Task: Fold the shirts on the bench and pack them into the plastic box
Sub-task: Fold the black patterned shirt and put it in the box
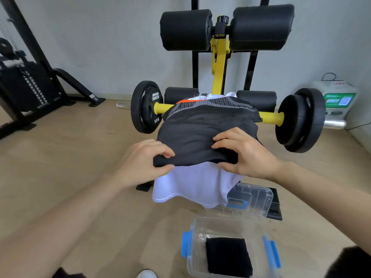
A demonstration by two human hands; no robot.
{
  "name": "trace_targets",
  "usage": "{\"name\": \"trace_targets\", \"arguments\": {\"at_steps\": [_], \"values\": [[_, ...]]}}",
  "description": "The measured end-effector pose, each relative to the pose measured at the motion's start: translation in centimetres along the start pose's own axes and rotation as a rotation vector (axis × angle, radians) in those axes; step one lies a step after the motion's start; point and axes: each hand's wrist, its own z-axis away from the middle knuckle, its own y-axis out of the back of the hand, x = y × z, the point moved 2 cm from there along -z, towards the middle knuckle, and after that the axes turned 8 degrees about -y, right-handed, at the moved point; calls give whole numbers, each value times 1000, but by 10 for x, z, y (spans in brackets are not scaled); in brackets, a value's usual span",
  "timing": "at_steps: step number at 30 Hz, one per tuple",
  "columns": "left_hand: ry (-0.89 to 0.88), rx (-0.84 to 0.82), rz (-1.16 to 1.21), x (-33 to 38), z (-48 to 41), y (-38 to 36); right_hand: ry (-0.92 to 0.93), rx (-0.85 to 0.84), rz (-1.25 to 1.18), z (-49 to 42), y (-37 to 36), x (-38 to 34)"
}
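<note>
Black shirt [202, 135] hem, pinched by both hands [146, 161]

Padded bench [255, 98] draped with white shirt [192, 185], black shirt [200, 129] spread on top; wooden floor [90, 157] bearing clear plastic box [200, 227] and its lid [259, 199]

Two hands are in view, the left hand [144, 161] at 9 o'clock and the right hand [247, 155] at 3 o'clock of the dark shirt [202, 133]. Two shirts lie on the bench: that one and a white shirt [190, 187] under it. One folded black shirt [227, 256] sits in the single plastic box [230, 227] at 6 o'clock. One lid [253, 199]. Four foam rollers, two at 12 o'clock. The left side shows one weight plate [145, 107]; the right side's count is unclear.
</note>
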Motion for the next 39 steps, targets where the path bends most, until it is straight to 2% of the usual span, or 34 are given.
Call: {"name": "trace_targets", "arguments": {"at_steps": [7, 11, 16, 20, 23, 27, 29, 32, 36, 39], "values": [[-296, 4, -184, 55, -43, -47, -46, 37, 76, 27, 12, 20], [-306, 61, -257, 50, -56, -56, -100, 53, 27, 43, 15, 34], [-283, 71, -158, 41, -58, -50, -90, 128, 2, 47, 37, 42], [-138, 145, -9, 41, -58, -43, -312, 238, -177, 48, 49, 45], [-136, 115, 0, 44, -56, -45, -426, 140, -233, 48, 34, 43], [-205, 19, -205, 47, -53, -52, -437, 31, -255, 45, 25, 44], [-222, 45, -266, 49, -54, -55, -423, -42, -260, 46, 25, 47], [-264, 132, -315, 49, -54, -57, -359, -122, -130, 53, 20, 56], [-243, 177, -260, 47, -51, -52, -353, -72, 10, 60, 11, 64], [-189, 164, -217, 50, -53, -46, -374, -33, 17, 60, 12, 67]]}}
